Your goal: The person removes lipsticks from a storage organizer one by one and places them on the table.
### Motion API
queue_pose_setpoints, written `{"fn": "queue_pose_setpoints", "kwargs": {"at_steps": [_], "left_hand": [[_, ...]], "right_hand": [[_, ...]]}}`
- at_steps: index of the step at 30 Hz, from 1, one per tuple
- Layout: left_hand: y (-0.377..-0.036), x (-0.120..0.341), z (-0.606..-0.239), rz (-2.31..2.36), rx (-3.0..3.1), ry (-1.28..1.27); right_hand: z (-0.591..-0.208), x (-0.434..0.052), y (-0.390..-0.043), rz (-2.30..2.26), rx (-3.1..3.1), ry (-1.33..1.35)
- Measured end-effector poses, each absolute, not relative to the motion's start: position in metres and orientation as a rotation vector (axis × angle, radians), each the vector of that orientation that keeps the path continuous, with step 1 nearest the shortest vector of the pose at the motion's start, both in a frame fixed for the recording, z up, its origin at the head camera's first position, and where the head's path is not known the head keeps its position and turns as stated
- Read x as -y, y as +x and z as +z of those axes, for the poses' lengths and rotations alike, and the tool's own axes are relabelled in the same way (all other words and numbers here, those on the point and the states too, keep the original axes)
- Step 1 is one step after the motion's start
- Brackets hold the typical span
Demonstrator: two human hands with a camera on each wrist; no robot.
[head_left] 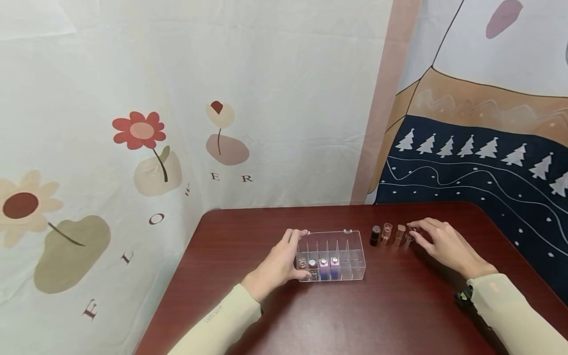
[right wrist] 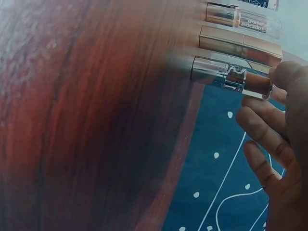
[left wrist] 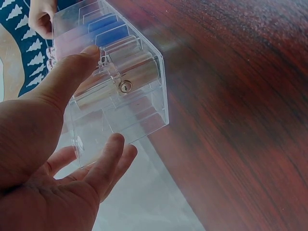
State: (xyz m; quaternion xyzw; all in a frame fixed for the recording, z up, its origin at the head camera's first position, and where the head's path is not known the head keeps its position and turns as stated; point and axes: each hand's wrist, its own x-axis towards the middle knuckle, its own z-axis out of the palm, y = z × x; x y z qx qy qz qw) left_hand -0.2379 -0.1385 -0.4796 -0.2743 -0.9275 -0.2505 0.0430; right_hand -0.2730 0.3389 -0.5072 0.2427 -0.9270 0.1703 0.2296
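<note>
Our left hand (head_left: pixel 278 264) rests against the left end of the clear organizer box (head_left: pixel 350 254), thumb on its top edge and fingers loosely spread along the end wall; the left wrist view shows the thumb (left wrist: pixel 72 72) touching the rim and the fingers (left wrist: pixel 108 161) under the near corner, not curled tight round anything. Our right hand (head_left: pixel 443 244) reaches to the rightmost lipstick (head_left: pixel 409 238) in a short row standing on the bench (head_left: pixel 399 315); in the right wrist view the fingertips (right wrist: pixel 284 77) pinch the top of that clear-cased tube (right wrist: pixel 231 77).

The box sits near the middle of the bench, divided into narrow compartments; four lipsticks (head_left: pixel 323 266) stand in its front left compartments. Just right of the box, apart from it, stands the row: a dark tube (head_left: pixel 375 235), a clear one (head_left: pixel 387 233), a rose-gold one (head_left: pixel 400 234), then the one we hold.

Behind the bench hang a flower-print cloth (head_left: pixel 142 148) and a cloth with white trees (head_left: pixel 479 158).
</note>
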Motion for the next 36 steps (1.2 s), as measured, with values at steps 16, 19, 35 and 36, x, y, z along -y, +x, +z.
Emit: {"fn": "queue_pose_setpoints", "kwargs": {"at_steps": [16,19,35,36], "left_hand": [[-0.238,0.139,-0.482,-0.774,2.822,-0.850],[-0.238,0.139,-0.482,-0.781,2.821,-0.849],[-0.238,0.139,-0.481,-0.805,2.816,-0.845],[-0.238,0.139,-0.481,-0.804,2.812,-0.848]], "right_hand": [[-0.506,-0.339,-0.270,0.432,2.481,0.669],[-0.505,-0.337,-0.270,0.424,2.454,0.675],[-0.491,-0.320,-0.260,0.466,2.429,0.633],[-0.489,-0.318,-0.260,0.469,2.430,0.638]]}}
